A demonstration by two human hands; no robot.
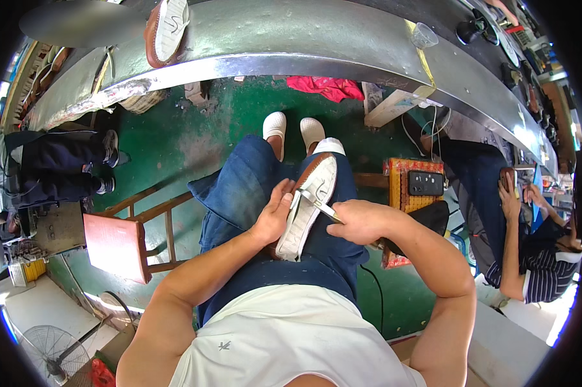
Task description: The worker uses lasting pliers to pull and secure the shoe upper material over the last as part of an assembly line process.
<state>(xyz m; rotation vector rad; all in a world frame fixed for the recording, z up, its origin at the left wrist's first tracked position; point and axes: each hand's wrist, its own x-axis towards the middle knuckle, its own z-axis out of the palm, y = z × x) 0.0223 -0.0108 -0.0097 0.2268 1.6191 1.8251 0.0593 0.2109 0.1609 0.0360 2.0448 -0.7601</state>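
Shoe: the brown/white shoe (307, 216) lies on the lap, white face up, brown edge on its L side; toe end points away fr. the body, slightly R.
L hand: left hand (275, 216) is against the shoe's L side, fingers bent, pointing up & away; can't tell if it's fully gripping.
R hand: right hand (355, 220) is clenched round the handle of a metal tool (322, 206).
Tool: lies across the shoe's white face approx. mid-length, far end nr L fingers; exact kind unclear.
Lap: blue jeans (239, 184) under the shoe; white clogs (275, 122) on the feet, on green floor (207, 119).
Bench: long grey metal bench (291, 32) ahead, w/ 2nd brown/white shoe (166, 35) on L & clear plastic cup (424, 35) on R.
Under bench: pink cloth (329, 87) on floor.
Stool: on L, w/ reddish-brown seat (115, 248).
Phone: dark phone (426, 183) on an orange-yellow seat (400, 193), R of the knees; black cloth-like item (429, 219) just beside.
Fan: wire-caged fan (53, 355), lower L.
Co-workers: person in striped top (542, 277) on R, hand on a brown shoe (509, 177); person in dark trousers (59, 158) on L.
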